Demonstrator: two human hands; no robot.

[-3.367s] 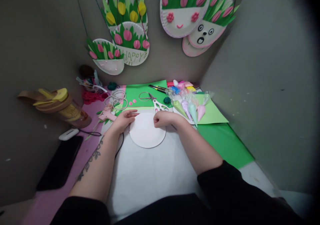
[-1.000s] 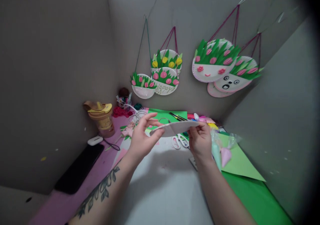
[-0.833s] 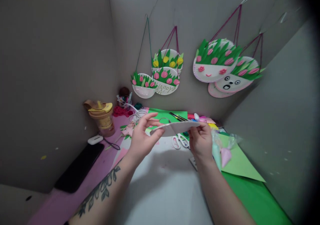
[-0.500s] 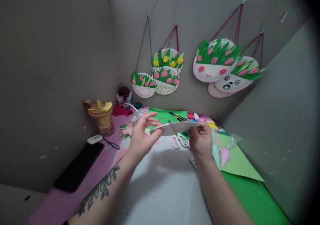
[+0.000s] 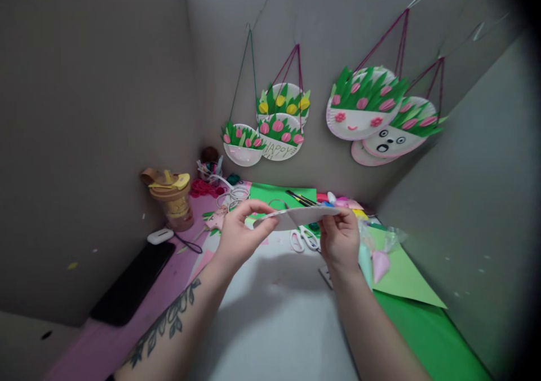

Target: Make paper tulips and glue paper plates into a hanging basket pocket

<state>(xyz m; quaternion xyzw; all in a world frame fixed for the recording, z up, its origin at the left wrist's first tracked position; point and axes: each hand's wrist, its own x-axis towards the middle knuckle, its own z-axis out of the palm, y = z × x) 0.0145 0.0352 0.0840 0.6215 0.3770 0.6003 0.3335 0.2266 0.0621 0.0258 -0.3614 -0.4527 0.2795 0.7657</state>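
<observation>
A white paper plate (image 5: 302,216), seen nearly edge-on, is held up over the white work surface (image 5: 283,324). My left hand (image 5: 245,231) pinches its left end between thumb and fingers. At the other end, my right hand (image 5: 341,237) is closed on the rim. Whether it is a whole plate or a cut half cannot be made out. White-handled scissors (image 5: 304,239) lie just beyond and below the plate, their blades partly hidden.
Decorated paper plates (image 5: 281,138) hang by yarn on the back wall. Leftward stand a brown cup (image 5: 171,198) and a black phone (image 5: 133,282). Piping bags (image 5: 380,265) and green paper sheets (image 5: 416,282) lie to the right. Pens (image 5: 302,199) and a white cable (image 5: 232,195) are behind.
The fingers of my left hand have come down from a raised, spread pose onto the plate's edge. My right hand and the plate have hardly moved.
</observation>
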